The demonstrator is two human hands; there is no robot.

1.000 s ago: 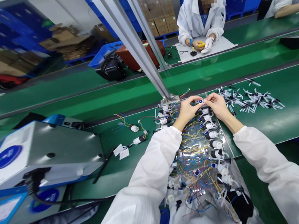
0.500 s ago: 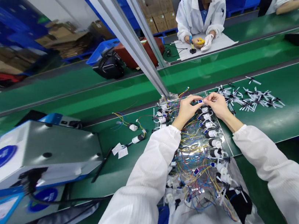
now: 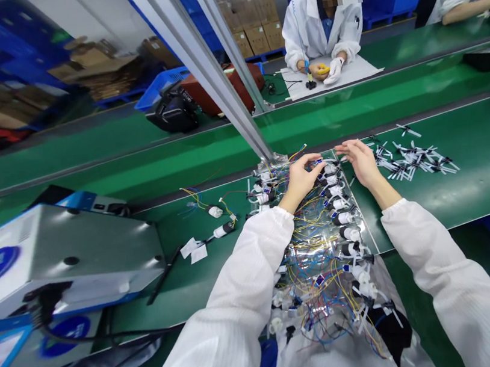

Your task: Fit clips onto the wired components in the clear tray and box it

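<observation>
My left hand (image 3: 303, 180) reaches over the far end of a row of small white-and-black cylindrical parts (image 3: 343, 218) with wires. Its thumb and fingers close around a small blue piece (image 3: 319, 161), mostly hidden by the fingertips. My right hand (image 3: 361, 162) is just to the right of that row, its fingers stretched out and apart from the left hand. Yellow, red and blue wires (image 3: 309, 217) run across the clear plastic sheet (image 3: 315, 246) between two rows of these parts.
Loose black-and-white pieces (image 3: 419, 159) lie in a pile on the green bench (image 3: 478, 193) at right. A metal post (image 3: 235, 112) rises beyond my hands. A grey-and-blue machine (image 3: 98, 240) stands at left. Across the bench, a person in a white coat (image 3: 296, 30) holds something yellow.
My right hand has drawn away from the left, and its fingers have opened out. My left hand stays at the row with the small blue piece. The view has shifted slightly.
</observation>
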